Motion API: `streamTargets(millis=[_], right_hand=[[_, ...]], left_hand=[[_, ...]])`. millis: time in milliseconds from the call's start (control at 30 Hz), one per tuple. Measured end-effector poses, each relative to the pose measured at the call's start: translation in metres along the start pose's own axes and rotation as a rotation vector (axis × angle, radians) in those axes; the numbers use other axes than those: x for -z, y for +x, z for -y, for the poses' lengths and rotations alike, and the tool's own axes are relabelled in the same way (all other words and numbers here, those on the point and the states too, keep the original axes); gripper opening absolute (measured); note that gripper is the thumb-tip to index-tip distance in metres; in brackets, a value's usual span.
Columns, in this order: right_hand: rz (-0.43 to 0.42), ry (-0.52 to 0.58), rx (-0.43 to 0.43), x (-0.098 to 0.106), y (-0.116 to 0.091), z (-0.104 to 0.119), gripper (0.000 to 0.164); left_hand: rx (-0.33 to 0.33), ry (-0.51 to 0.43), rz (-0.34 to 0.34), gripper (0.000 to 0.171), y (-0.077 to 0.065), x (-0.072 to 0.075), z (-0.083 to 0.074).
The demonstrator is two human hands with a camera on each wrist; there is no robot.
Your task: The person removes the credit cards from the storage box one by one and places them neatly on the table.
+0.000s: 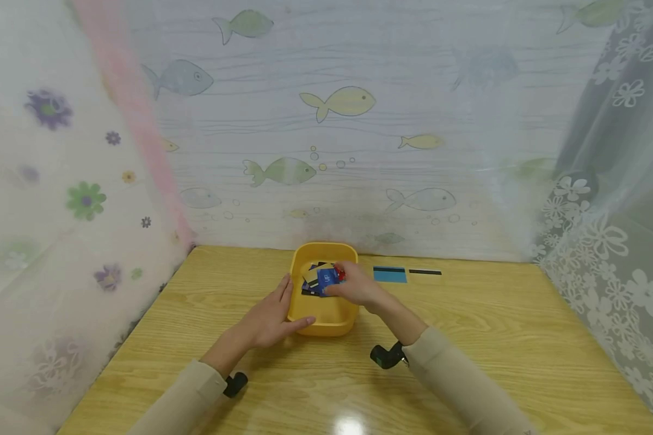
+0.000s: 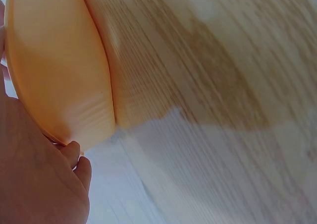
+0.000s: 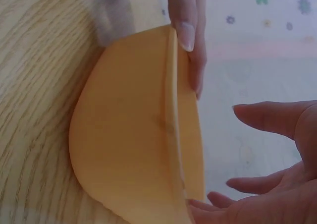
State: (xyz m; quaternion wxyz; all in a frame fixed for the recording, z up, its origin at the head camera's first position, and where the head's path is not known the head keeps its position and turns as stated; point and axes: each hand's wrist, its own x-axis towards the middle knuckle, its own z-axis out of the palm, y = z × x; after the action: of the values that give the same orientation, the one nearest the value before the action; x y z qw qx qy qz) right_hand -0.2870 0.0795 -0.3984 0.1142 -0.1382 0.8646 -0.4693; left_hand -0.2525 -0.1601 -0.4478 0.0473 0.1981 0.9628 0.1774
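Note:
An orange-yellow plastic basin (image 1: 326, 329) stands on the wooden table. In it lies a loose overlapping pile of blue, gold and dark cards (image 1: 326, 279). My left hand (image 1: 269, 317) holds the basin's near left corner, its thumb over the front rim and its fingers along the left side. Over the basin's right rim reaches my right hand (image 1: 357, 285), fingertips at the pile's right side, partly covering a small red patch. In the right wrist view its thumb and fingers are spread apart with nothing between them, and the cards are hidden behind the basin wall.
To the right of the basin lie a blue card (image 1: 390, 275) with a black stripe and, beside it, a dark-striped card (image 1: 425, 272). A fish-patterned curtain (image 1: 348, 199) hangs along the table's back edge. Flowered sheets close off both sides.

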Motion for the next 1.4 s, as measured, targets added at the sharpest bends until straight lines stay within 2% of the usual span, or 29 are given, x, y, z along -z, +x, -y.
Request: streamTargets(millis=[300,633,767,933,1167,1400], right_hand=[[-0.012,-0.018,-0.068,-0.019,0.017,-0.001,0.074],[-0.08,-0.143,-0.112,-0.032,0.035,-0.01,0.078],[-0.065,-0.131,-0.126,-0.035,0.037,-0.013,0.087],[-0.059,-0.111,-0.128,-0.036,0.04,-0.013,0.089],[-0.108,-0.121,-0.172,-0.041,0.049,-0.016,0.088],[-0.139,-0.126,-0.147,-0.047,0.056,-0.019,0.088]], left_hand=[[-0.007,0.004,-0.009,0.106,0.001,-0.001,0.003],[0.005,0.007,0.003,0.106,0.0,-0.002,0.001],[0.008,0.015,0.006,0.107,0.0,-0.002,0.0],[0.005,0.012,0.0,0.106,0.0,-0.001,0.0],[0.004,0.013,-0.001,0.108,-0.001,0.001,-0.001],[0.003,0.02,-0.006,0.107,0.0,-0.002,0.0]])
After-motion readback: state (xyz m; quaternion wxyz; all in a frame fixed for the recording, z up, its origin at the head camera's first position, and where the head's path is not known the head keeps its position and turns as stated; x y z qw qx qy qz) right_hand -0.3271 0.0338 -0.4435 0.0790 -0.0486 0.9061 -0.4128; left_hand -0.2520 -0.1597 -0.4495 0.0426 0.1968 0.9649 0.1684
